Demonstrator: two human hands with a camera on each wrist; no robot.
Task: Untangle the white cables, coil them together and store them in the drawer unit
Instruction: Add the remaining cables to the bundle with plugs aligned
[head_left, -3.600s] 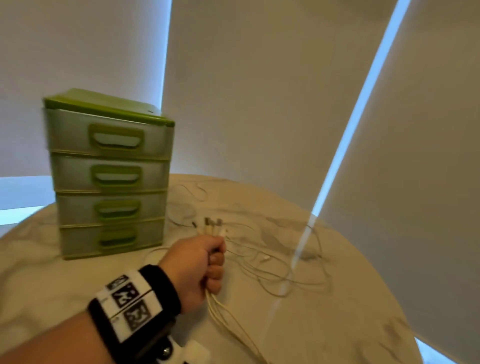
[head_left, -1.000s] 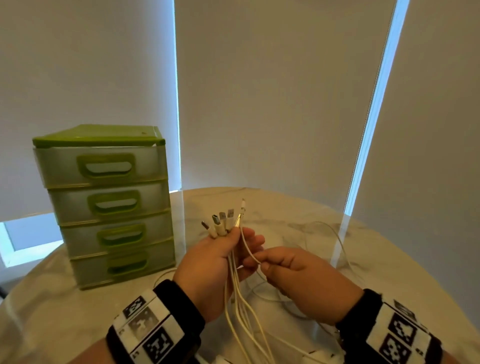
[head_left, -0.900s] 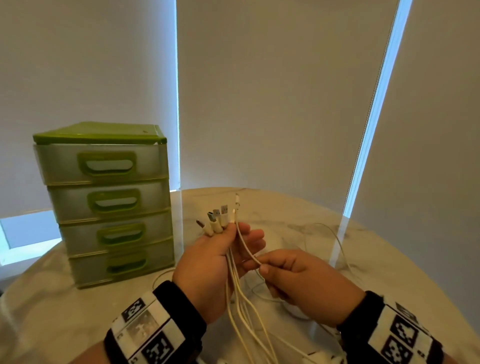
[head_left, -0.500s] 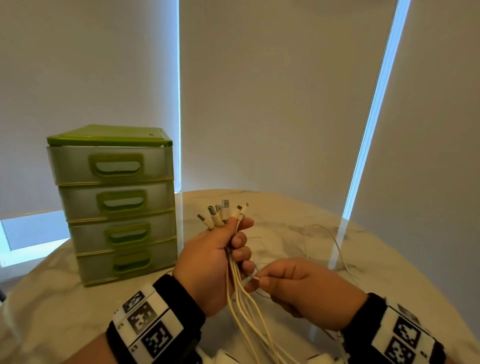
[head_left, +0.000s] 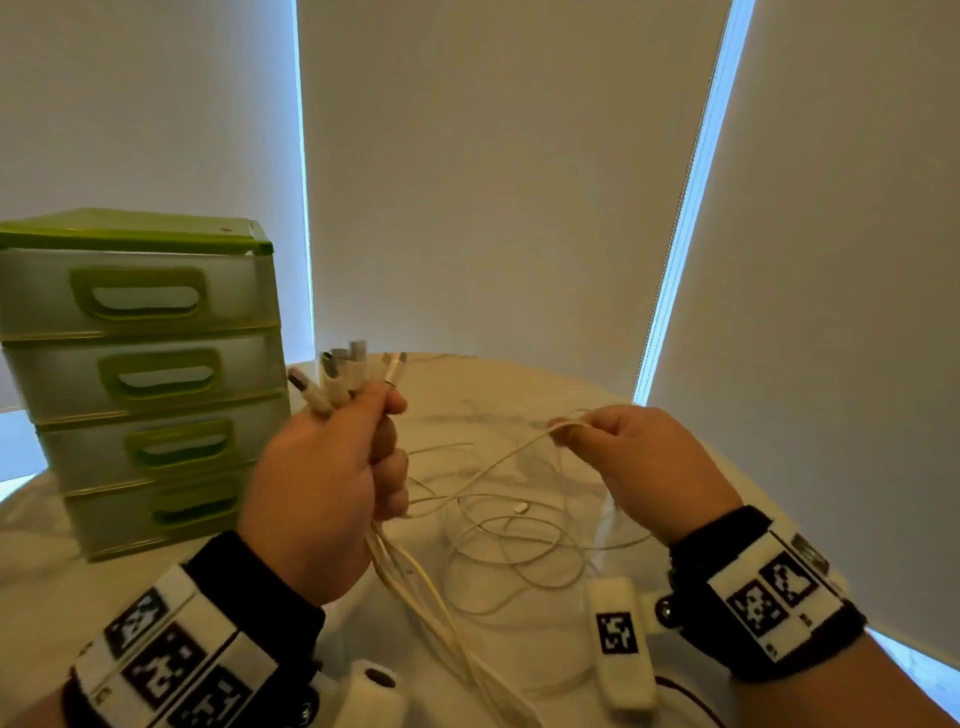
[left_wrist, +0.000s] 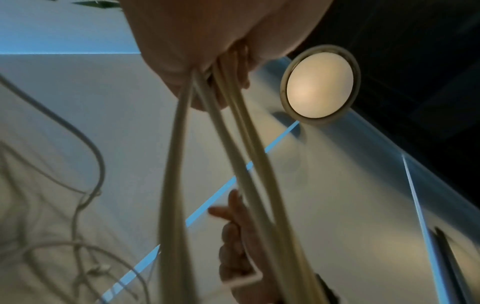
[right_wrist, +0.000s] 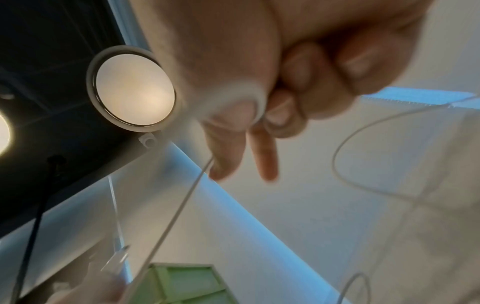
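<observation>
My left hand (head_left: 332, 467) grips a bundle of white cables (head_left: 426, 603) in a fist, their connector ends (head_left: 348, 371) sticking up above the thumb. In the left wrist view the cables (left_wrist: 221, 164) hang down out of the fist (left_wrist: 207, 41). My right hand (head_left: 639, 457), out to the right, pinches one thin white cable (head_left: 498, 460) between thumb and fingertips; in the right wrist view that cable (right_wrist: 176, 211) runs taut from the fingertips (right_wrist: 223, 164). Loose loops (head_left: 519, 551) lie on the table between the hands. The green drawer unit (head_left: 145, 374) stands at the left, all drawers closed.
The round marble table (head_left: 519, 395) ends close behind and to the right of the hands. Window blinds (head_left: 493, 182) hang right behind it. A ceiling lamp (left_wrist: 319, 86) shows in both wrist views.
My right hand has moved out to the right and up, away from the left, drawing one cable taut. The left hand holds the bundle as before.
</observation>
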